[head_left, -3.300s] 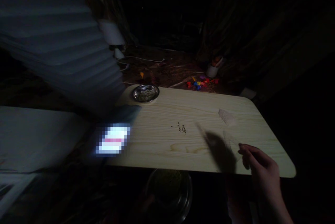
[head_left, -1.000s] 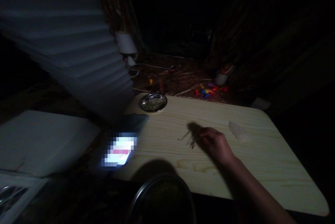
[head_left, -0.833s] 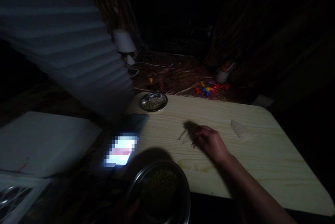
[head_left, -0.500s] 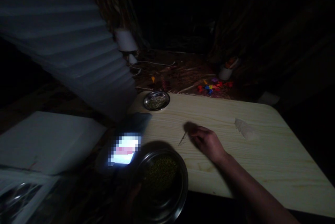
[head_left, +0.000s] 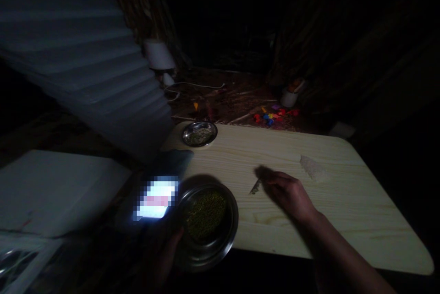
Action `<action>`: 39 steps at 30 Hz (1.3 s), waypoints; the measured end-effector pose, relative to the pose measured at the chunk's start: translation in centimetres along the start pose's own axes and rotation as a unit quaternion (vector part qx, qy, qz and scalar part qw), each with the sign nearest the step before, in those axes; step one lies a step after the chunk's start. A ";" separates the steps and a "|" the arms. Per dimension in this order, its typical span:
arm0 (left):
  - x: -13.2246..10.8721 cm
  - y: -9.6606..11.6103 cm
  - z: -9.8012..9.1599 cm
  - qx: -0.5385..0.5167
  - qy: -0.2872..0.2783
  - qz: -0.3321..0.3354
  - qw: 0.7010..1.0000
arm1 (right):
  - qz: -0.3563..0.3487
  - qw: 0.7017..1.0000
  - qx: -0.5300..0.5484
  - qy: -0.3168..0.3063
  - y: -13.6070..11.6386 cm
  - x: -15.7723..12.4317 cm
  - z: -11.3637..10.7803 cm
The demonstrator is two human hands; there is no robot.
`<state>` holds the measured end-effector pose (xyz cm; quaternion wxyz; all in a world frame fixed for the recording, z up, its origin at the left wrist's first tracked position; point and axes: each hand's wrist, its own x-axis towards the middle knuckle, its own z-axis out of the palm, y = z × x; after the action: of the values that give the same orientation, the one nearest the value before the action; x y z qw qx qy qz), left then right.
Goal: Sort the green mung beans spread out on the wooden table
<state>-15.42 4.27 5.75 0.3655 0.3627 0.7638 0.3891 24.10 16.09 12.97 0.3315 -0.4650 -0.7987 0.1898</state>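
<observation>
My left hand [head_left: 169,253], dim and at the lower left, grips the rim side of a steel bowl [head_left: 231,234] that holds small green grains [head_left: 206,214]. Over the wooden table [head_left: 337,220], my right hand [head_left: 287,188] is closed, its fingertips on a thin pointed blade-like tool [head_left: 256,186] with small green bits by its tip. The part of the tool inside the fingers is hidden. Farther back on the table stands a smaller steel dish [head_left: 200,134] with pale and green bits. A heap of pale grains [head_left: 313,168] lies right of my right hand.
A lit, blurred-out screen [head_left: 157,198] is left of the bowl, near dark cloth [head_left: 177,161]. A white box [head_left: 62,184] stands at the left below a ribbed pale panel [head_left: 85,56]. Beyond the table are colourful toys [head_left: 275,115], a white pot [head_left: 289,98] and a cable [head_left: 202,85].
My right hand and the tool have moved right, away from the bowl. Green bits now show at the tool. The bowl has risen and tilted slightly, and the whole view has shifted a little.
</observation>
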 end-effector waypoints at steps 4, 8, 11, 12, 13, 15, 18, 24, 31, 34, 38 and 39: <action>-2.4 5.0 1.1 -0.032 -0.026 -0.071 0.997 | 0.003 1.000 0.002 0.025 0.1 0.1 -0.8; -4.4 8.6 2.2 -0.047 -0.020 -0.085 0.995 | -0.002 0.999 0.001 0.048 -0.2 0.4 -1.3; -4.1 8.5 2.4 -0.049 -0.030 -0.061 0.996 | -0.010 0.999 -0.004 0.042 -0.6 0.1 -0.9; -3.7 8.2 2.4 -0.053 -0.039 -0.059 0.996 | -0.013 0.999 -0.007 0.038 -0.8 0.0 -0.7; -3.3 7.8 2.4 -0.052 -0.048 -0.057 0.996 | -0.016 0.999 -0.009 0.035 -0.9 -0.2 -0.4; -2.5 7.3 2.4 -0.046 -0.067 -0.061 0.995 | -0.023 0.999 -0.009 0.031 -1.0 -0.5 0.1; -1.9 7.2 2.6 -0.037 -0.074 -0.051 0.995 | -0.032 0.999 -0.007 0.023 -0.8 -0.9 0.5; -2.0 7.6 2.8 -0.032 -0.081 -0.039 0.995 | -0.019 1.000 -0.010 0.021 0.4 -1.3 -0.2; -2.0 9.0 3.0 0.030 -0.073 -0.031 0.996 | 0.013 0.998 -0.009 0.053 1.4 -2.0 -1.3; -1.4 9.6 3.2 0.036 -0.077 -0.032 0.996 | 0.023 0.997 -0.007 0.074 1.3 -1.7 -1.7; -0.8 9.7 3.0 0.030 -0.081 -0.033 0.996 | 0.021 0.997 0.001 0.074 0.8 -0.7 -1.4; -0.7 9.6 2.9 0.035 -0.089 -0.035 0.995 | 0.018 0.997 0.000 0.072 0.6 -0.4 -1.1</action>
<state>-10.06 8.75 12.93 0.4327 0.3813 0.7537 0.3151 25.41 16.05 13.24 0.3847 -0.4919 -0.7641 0.1620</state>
